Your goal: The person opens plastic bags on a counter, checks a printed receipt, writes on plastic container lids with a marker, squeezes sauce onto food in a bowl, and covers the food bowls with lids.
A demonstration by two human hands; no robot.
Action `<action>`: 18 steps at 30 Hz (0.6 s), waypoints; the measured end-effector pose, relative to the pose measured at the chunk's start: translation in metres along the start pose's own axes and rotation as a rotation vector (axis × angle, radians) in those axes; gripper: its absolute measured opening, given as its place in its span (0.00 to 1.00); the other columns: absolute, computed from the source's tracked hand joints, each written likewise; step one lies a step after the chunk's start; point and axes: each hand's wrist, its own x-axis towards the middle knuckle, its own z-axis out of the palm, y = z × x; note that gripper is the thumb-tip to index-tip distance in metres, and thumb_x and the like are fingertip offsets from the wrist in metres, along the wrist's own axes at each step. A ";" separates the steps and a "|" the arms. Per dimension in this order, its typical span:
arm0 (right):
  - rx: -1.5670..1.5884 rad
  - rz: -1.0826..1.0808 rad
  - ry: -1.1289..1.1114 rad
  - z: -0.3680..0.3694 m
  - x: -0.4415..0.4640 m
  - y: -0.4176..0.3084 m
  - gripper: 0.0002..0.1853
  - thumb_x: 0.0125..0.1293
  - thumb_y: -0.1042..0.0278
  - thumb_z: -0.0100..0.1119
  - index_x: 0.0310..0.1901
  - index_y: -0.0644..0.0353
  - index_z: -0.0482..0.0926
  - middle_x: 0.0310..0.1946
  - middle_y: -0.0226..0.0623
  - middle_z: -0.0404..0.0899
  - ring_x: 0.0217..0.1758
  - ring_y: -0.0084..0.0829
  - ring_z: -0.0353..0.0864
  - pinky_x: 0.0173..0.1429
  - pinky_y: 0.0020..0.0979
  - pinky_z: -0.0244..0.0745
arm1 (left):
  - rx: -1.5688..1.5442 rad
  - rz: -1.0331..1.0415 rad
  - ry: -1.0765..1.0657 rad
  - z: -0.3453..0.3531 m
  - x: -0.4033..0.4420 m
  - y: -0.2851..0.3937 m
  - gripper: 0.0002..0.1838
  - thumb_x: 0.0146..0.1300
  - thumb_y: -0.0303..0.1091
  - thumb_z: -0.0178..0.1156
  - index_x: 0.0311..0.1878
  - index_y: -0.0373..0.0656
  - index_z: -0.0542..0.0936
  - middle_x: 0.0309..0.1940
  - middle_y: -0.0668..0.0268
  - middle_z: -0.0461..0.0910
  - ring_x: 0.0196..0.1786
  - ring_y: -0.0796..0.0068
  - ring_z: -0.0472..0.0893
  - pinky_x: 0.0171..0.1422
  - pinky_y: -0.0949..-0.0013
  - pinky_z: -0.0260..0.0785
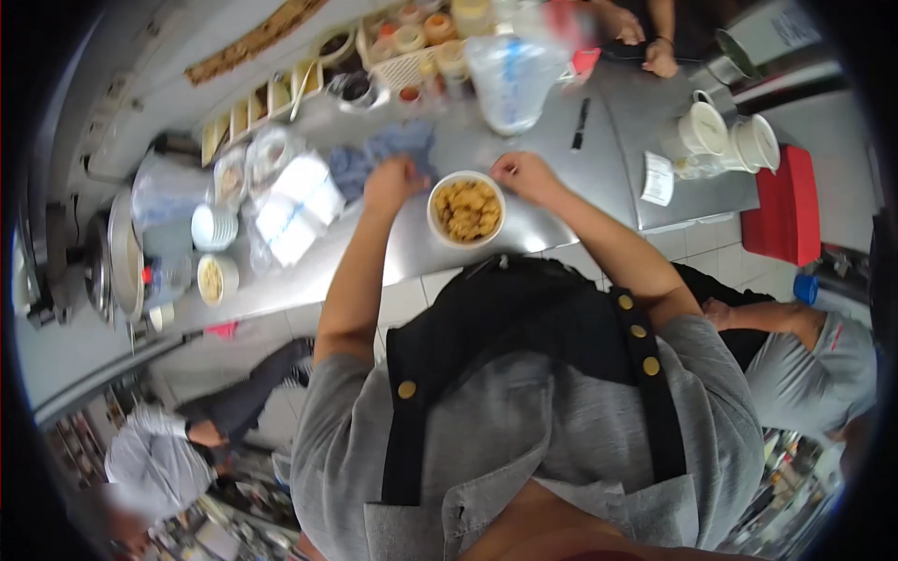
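A white round tub (431,221) filled with golden-brown fried pieces (465,210) stands on the steel counter right in front of me. Just left of its rim is my left hand (397,181), fingers curled in, beside a crumpled blue-grey cloth (374,154). My right hand (526,178) is at the upper right of the tub, its fingers pinched together close to the rim. Anything within either hand is too small or hidden to make out.
Plastic-wrapped packs (297,208), stacked white bowls (214,227) and another filled tub (217,280) stand left. Sauce containers (409,39) and a plastic bag (510,84) line the back. A black marker (581,123), receipt (658,179) and lidded tubs (702,129) lie right. Other people stand around.
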 end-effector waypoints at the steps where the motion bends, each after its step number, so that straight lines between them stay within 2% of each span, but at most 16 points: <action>1: 0.017 0.007 0.014 0.002 0.000 0.003 0.09 0.60 0.66 0.62 0.39 0.58 0.86 0.34 0.41 0.87 0.36 0.37 0.86 0.44 0.35 0.79 | 0.090 0.051 -0.006 0.022 0.000 -0.010 0.18 0.46 0.42 0.75 0.38 0.46 0.80 0.41 0.57 0.80 0.47 0.53 0.80 0.47 0.55 0.73; 2: 0.008 -0.017 0.032 0.005 0.001 0.009 0.09 0.59 0.66 0.62 0.38 0.57 0.87 0.34 0.41 0.87 0.37 0.38 0.86 0.45 0.36 0.79 | 0.141 0.113 0.038 0.042 0.000 -0.024 0.18 0.45 0.41 0.75 0.37 0.46 0.81 0.41 0.57 0.80 0.46 0.53 0.80 0.48 0.53 0.73; 4: -0.061 -0.066 0.060 0.007 0.001 0.012 0.10 0.57 0.64 0.60 0.35 0.56 0.87 0.33 0.43 0.86 0.38 0.40 0.86 0.46 0.39 0.79 | 0.008 0.012 0.054 0.053 0.001 -0.032 0.12 0.48 0.37 0.72 0.35 0.45 0.82 0.38 0.58 0.81 0.46 0.53 0.81 0.48 0.53 0.73; 5: -0.060 -0.080 0.061 0.004 0.000 0.008 0.10 0.57 0.63 0.61 0.35 0.56 0.88 0.33 0.43 0.86 0.38 0.41 0.86 0.46 0.39 0.79 | -0.011 0.077 0.108 0.051 -0.002 -0.033 0.09 0.51 0.36 0.70 0.33 0.45 0.83 0.37 0.58 0.80 0.46 0.54 0.81 0.48 0.54 0.73; 6: -0.058 -0.094 0.050 0.001 -0.003 0.006 0.10 0.57 0.63 0.61 0.34 0.56 0.88 0.33 0.43 0.86 0.38 0.41 0.86 0.45 0.40 0.79 | -0.018 0.151 0.133 0.044 -0.006 -0.032 0.08 0.53 0.35 0.69 0.35 0.45 0.83 0.36 0.57 0.82 0.41 0.50 0.81 0.45 0.54 0.73; 8: -0.070 -0.079 0.066 0.003 -0.008 0.004 0.10 0.58 0.62 0.61 0.34 0.56 0.88 0.32 0.43 0.86 0.37 0.41 0.86 0.44 0.40 0.79 | -0.134 0.121 0.041 0.035 -0.004 -0.047 0.08 0.58 0.34 0.68 0.38 0.43 0.84 0.32 0.61 0.84 0.33 0.58 0.82 0.41 0.59 0.74; 10: -0.063 -0.075 0.063 0.000 -0.011 0.001 0.09 0.57 0.63 0.62 0.35 0.56 0.88 0.32 0.42 0.86 0.37 0.40 0.86 0.44 0.39 0.79 | -0.623 -0.018 0.021 0.028 0.007 -0.063 0.08 0.61 0.32 0.69 0.40 0.39 0.85 0.28 0.68 0.84 0.29 0.75 0.79 0.37 0.70 0.71; 11: -0.044 -0.060 0.024 -0.001 -0.013 0.000 0.08 0.57 0.64 0.63 0.35 0.56 0.88 0.31 0.42 0.86 0.36 0.39 0.86 0.43 0.38 0.79 | -0.620 -0.001 0.017 0.020 0.012 -0.057 0.08 0.61 0.32 0.69 0.40 0.39 0.85 0.28 0.68 0.84 0.29 0.75 0.79 0.37 0.70 0.71; 13: -0.005 -0.029 -0.003 -0.001 -0.014 -0.004 0.07 0.57 0.66 0.64 0.35 0.55 0.88 0.31 0.41 0.87 0.36 0.38 0.86 0.43 0.38 0.79 | -1.037 -0.143 0.173 -0.008 0.013 -0.042 0.07 0.61 0.30 0.70 0.38 0.37 0.85 0.28 0.73 0.81 0.32 0.87 0.75 0.36 0.77 0.67; 14: 0.028 -0.004 -0.043 -0.001 -0.014 -0.005 0.07 0.56 0.68 0.65 0.35 0.55 0.88 0.31 0.40 0.87 0.36 0.36 0.86 0.42 0.37 0.79 | -1.035 -0.129 0.167 -0.020 0.011 -0.030 0.07 0.61 0.30 0.70 0.38 0.37 0.85 0.28 0.73 0.81 0.32 0.87 0.75 0.36 0.77 0.67; 16: 0.022 -0.041 -0.005 0.004 -0.012 -0.003 0.08 0.54 0.70 0.66 0.36 0.54 0.88 0.31 0.38 0.87 0.36 0.34 0.87 0.42 0.36 0.79 | -0.510 -0.056 0.094 -0.042 0.006 0.006 0.06 0.58 0.28 0.71 0.35 0.36 0.85 0.26 0.71 0.81 0.30 0.87 0.73 0.35 0.79 0.66; 18: -0.002 -0.022 -0.011 0.009 -0.008 -0.005 0.08 0.53 0.70 0.67 0.37 0.54 0.87 0.33 0.37 0.87 0.37 0.35 0.87 0.43 0.37 0.80 | -0.424 0.006 0.111 -0.051 0.003 0.035 0.07 0.58 0.29 0.72 0.32 0.37 0.84 0.28 0.70 0.80 0.29 0.85 0.72 0.35 0.77 0.66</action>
